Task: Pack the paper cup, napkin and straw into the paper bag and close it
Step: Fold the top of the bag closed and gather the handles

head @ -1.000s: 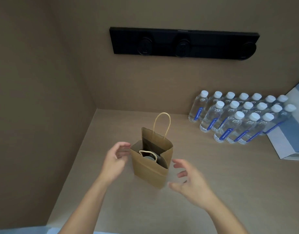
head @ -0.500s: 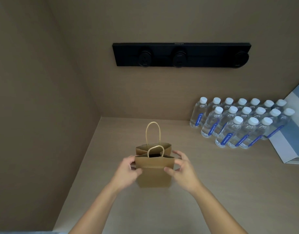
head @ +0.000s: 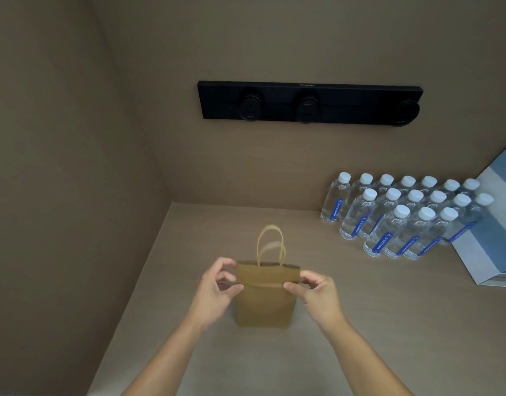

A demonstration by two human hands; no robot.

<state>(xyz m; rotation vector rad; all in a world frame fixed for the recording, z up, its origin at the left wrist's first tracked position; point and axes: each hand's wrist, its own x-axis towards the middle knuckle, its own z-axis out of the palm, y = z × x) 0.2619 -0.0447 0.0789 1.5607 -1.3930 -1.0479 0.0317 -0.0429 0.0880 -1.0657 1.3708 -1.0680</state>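
A small brown paper bag [head: 264, 302] stands upright on the beige counter, its mouth pressed flat and both twisted handles [head: 270, 248] sticking up together. My left hand [head: 217, 290] pinches the bag's top left corner between thumb and fingers. My right hand [head: 317, 292] pinches the top right corner the same way. A crease runs across the bag just below its top edge. The cup, napkin and straw are not visible; the bag's inside is hidden.
Several water bottles [head: 400, 215] with white caps stand in rows at the back right. A blue and white box [head: 492, 241] leans beside them at the right edge. A black socket strip [head: 309, 104] hangs on the back wall. A side wall stands close on the left.
The bag was open with something dark inside a second ago. Both hands came in to its sides, pressed the mouth flat, and now pinch the top corners.
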